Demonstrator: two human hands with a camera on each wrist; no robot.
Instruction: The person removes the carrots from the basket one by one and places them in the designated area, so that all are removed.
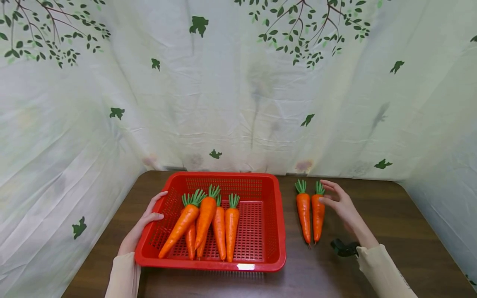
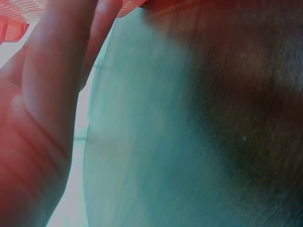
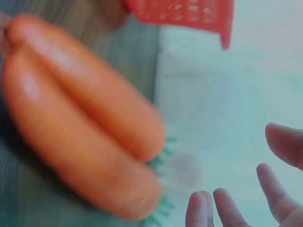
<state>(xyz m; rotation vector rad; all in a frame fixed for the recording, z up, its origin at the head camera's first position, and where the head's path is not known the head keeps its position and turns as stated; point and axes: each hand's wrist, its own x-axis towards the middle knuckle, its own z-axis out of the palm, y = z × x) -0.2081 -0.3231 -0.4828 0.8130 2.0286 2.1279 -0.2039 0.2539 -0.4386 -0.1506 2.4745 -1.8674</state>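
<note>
A red plastic basket (image 1: pixel 279 231) with mesh walls holds several orange carrots (image 1: pixel 206 213) with green tops, lying towards its left side. My left hand (image 1: pixel 143 221) grips the basket's left rim, thumb and fingers at the edge; the left wrist view shows the hand (image 2: pixel 47 118) up against the basket's underside. Two more carrots lie side by side on the table to the right, a left one (image 1: pixel 304 211) and a right one (image 1: pixel 318 213). Over the right carrot's green top, my right hand (image 1: pixel 343 207) hovers with thumb and fingers spread, nothing between them.
The brown wooden table (image 1: pixel 395 231) carries the basket and loose carrots. A pale curtain (image 1: pixel 231 103) printed with leaves hangs behind and at both sides. On my right wrist sits a black strap (image 1: pixel 343 248).
</note>
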